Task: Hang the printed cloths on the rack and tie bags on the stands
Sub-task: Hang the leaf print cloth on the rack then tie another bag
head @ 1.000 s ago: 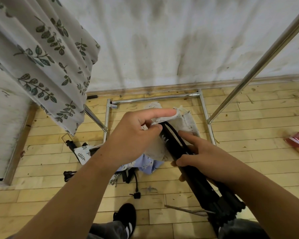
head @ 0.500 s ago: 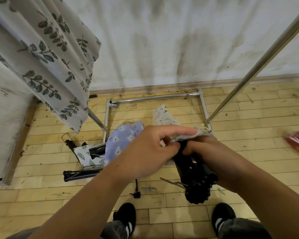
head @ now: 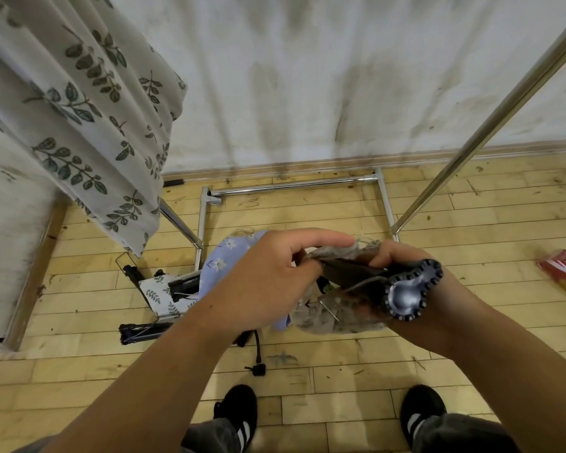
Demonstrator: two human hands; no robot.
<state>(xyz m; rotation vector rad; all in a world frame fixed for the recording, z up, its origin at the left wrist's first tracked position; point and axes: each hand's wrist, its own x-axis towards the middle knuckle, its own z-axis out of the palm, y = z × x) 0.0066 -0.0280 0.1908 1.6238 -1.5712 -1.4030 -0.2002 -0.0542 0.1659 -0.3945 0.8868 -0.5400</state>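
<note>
At centre, left hand (head: 265, 279) pinches pale printed fabric bag (head: 335, 254); at three o'clock, right hand (head: 395, 255) grips folded black stand (head: 407, 291).

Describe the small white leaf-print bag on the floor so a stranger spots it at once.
Find the shiny metal rack on the wooden floor. Left of its base bar, below the hanging white leaf-print cloth, the leaf-print bag lies with a folded black stand. It shares the cloth's green leaves but lies on the floor; the lilac cloth beside it shows flowers.

Cloth (head: 79, 103) hanging left; rack (head: 291, 186) ahead; packet (head: 564, 273) on floor (head: 340, 403) right.
</note>
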